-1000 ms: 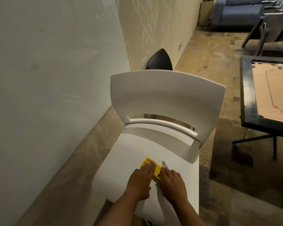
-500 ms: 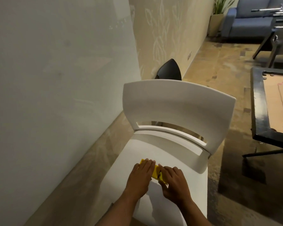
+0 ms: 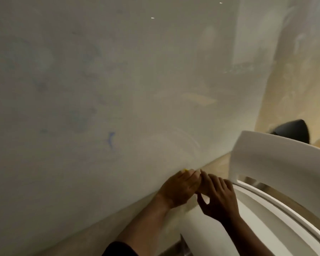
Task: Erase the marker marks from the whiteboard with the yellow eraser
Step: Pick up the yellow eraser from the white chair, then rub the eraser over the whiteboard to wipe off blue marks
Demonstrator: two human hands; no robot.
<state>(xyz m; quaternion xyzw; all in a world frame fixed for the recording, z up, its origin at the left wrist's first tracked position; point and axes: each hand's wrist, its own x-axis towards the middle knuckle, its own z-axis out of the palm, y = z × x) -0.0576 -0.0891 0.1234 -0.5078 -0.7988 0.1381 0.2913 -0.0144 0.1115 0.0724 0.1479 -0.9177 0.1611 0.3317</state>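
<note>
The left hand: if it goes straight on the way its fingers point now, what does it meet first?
Probably the whiteboard. The left hand points up and forward at the board's lower edge, with nothing visible between; depth is unclear in this blurred view.

Whiteboard (image 3: 100,89) face lies open — white chair (image 3: 277,163) crowds the right.

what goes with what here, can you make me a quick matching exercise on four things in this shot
Things:
1. whiteboard
2. white chair
3. yellow eraser
4. blue marker mark

Descriptions:
A. only a sliver showing above the left hand
B. on the board, left of the hands
C. fills the left and centre of the view
D. at the right, backrest up

Pairs: 1-C, 2-D, 3-A, 4-B
</note>
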